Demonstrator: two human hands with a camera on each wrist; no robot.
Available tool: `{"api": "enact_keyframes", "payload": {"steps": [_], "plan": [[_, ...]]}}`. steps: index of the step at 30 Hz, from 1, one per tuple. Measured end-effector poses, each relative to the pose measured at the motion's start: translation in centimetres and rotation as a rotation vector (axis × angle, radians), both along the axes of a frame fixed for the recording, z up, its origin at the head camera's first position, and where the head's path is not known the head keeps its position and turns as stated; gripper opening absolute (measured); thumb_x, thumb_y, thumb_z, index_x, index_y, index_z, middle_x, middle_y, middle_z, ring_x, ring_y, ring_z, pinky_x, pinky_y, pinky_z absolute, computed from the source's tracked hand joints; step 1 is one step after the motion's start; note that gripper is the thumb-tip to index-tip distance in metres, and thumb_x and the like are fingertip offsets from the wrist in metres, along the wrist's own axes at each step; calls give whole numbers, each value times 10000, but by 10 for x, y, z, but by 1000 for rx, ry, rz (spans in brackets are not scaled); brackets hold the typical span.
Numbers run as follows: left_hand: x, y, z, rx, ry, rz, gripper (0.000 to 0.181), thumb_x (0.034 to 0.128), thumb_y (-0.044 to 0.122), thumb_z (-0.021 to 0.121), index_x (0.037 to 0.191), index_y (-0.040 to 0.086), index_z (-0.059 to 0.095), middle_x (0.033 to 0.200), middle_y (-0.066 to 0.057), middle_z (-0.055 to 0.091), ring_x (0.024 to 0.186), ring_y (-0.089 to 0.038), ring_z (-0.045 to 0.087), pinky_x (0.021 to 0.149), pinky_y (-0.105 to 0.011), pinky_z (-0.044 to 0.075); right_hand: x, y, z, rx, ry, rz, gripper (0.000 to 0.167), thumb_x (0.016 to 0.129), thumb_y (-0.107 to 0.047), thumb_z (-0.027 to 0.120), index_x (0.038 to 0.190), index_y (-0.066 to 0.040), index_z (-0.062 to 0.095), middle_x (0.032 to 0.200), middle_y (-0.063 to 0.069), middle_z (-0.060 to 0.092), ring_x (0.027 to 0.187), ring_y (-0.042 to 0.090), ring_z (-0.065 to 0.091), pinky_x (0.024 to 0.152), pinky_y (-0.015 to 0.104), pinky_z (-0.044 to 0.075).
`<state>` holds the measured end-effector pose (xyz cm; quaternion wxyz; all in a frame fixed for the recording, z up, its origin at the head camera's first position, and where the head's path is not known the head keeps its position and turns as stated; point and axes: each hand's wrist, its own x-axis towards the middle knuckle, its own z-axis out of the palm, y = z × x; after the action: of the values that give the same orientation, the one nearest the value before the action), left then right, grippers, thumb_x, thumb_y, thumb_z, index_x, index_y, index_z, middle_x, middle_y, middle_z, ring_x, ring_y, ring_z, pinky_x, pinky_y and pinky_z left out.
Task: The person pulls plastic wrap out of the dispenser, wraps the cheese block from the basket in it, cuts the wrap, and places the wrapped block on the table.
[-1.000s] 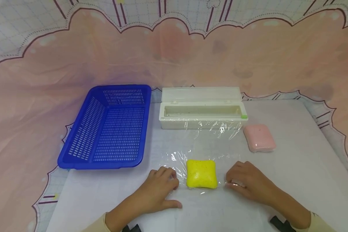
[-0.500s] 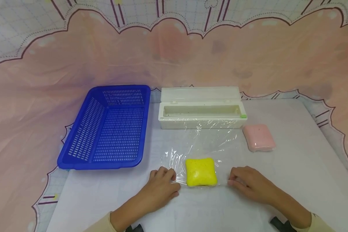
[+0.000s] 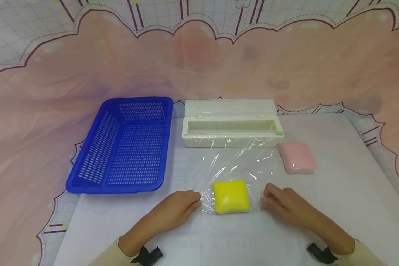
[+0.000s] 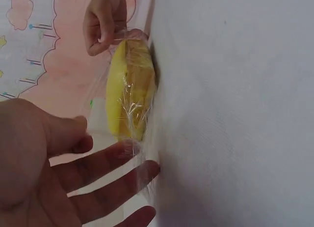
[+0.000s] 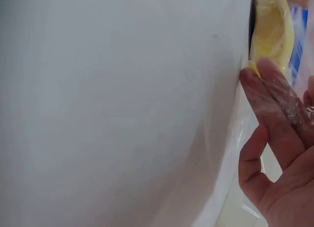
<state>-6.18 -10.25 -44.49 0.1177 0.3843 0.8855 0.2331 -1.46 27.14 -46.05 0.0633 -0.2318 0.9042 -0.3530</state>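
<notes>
Watch the clear, thin plastic film (image 3: 232, 162): if your left grip (image 3: 173, 210) & right grip (image 3: 287, 205) pull unevenly, it could tear or fold & stick to itself. The puffy, square yellow block (image 3: 231, 196) is on the white-covered desk (image 3: 345, 192) b/w your hands, at the film's near end, so a hard tug might drag it askew. Too much pull could also shift the long white plastic box (image 3: 229, 108) w/ its lid tipped back, b/c the film drapes over its front. Both grips look pinched at thumb & index on the film's edges; the left's other fingers are loosely extended. Vs. 1 s ago: left thumb's tucked in, not splayed; film looks smoother & tauter twd the box; block's approx. in the same spot.
</notes>
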Motion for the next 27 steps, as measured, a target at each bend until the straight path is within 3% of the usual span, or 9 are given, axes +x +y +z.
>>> {"api": "enact_keyframes", "payload": {"steps": [7, 12, 15, 20, 22, 24, 25, 27], "plan": [[-12, 8, -7, -80, -3, 134, 205, 1021, 233, 626, 846, 196, 526, 595, 97, 388, 539, -79, 434, 488, -212, 314, -18, -2, 1, -58, -256, -77, 61, 995, -192, 669, 961, -168, 624, 791, -129, 738, 752, 35, 681, 722, 217, 528], [-15, 12, -9, -114, -58, 198, 196, 963, 240, 705, 855, 201, 546, 615, 85, 447, 552, -84, 450, 494, -220, 323, -23, -3, 3, -43, -305, -95, 115, 937, -178, 726, 994, -134, 637, 733, -112, 692, 679, 44, 621, 663, 223, 492], [-18, 11, -10, -25, -152, 246, 180, 913, 187, 753, 872, 211, 580, 676, 92, 526, 618, -88, 502, 543, -230, 398, -24, -4, 4, -9, -313, -103, 191, 922, -198, 749, 1057, -131, 630, 777, -106, 691, 677, 34, 611, 667, 224, 497], [-29, 2, -10, 188, -356, 386, 157, 870, 126, 794, 844, 187, 652, 792, 50, 630, 712, -123, 561, 633, -252, 464, -22, 5, 11, 33, -372, -162, 214, 932, -174, 721, 1126, -149, 635, 890, -83, 709, 744, 61, 645, 746, 250, 513], [-34, -1, -10, 227, -395, 439, 126, 884, 163, 791, 849, 158, 670, 822, 22, 646, 749, -138, 567, 668, -265, 470, -22, 8, 13, 56, -341, -185, 201, 928, -154, 717, 1115, -161, 644, 906, -84, 709, 776, 67, 638, 756, 258, 508], [-35, -1, -11, 252, -393, 482, 110, 925, 222, 758, 895, 147, 684, 846, 15, 659, 788, -145, 577, 704, -278, 480, -21, 8, 14, 76, -266, -201, 183, 930, -139, 717, 1100, -170, 656, 927, -93, 706, 808, 58, 636, 753, 252, 518], [-33, 1, -10, 261, -369, 494, 116, 942, 251, 741, 929, 149, 686, 875, 20, 667, 824, -145, 586, 734, -287, 489, -19, 4, 15, 85, -214, -209, 177, 931, -135, 721, 1094, -173, 664, 941, -97, 705, 817, 55, 629, 739, 247, 520], [-26, 6, -9, 244, -260, 471, 147, 962, 307, 713, 1011, 168, 705, 980, 27, 681, 931, -166, 604, 814, -327, 493, -15, -7, 17, 113, -77, -193, 182, 925, -136, 735, 1092, -182, 681, 1005, -101, 700, 879, 59, 627, 752, 259, 551]]}}
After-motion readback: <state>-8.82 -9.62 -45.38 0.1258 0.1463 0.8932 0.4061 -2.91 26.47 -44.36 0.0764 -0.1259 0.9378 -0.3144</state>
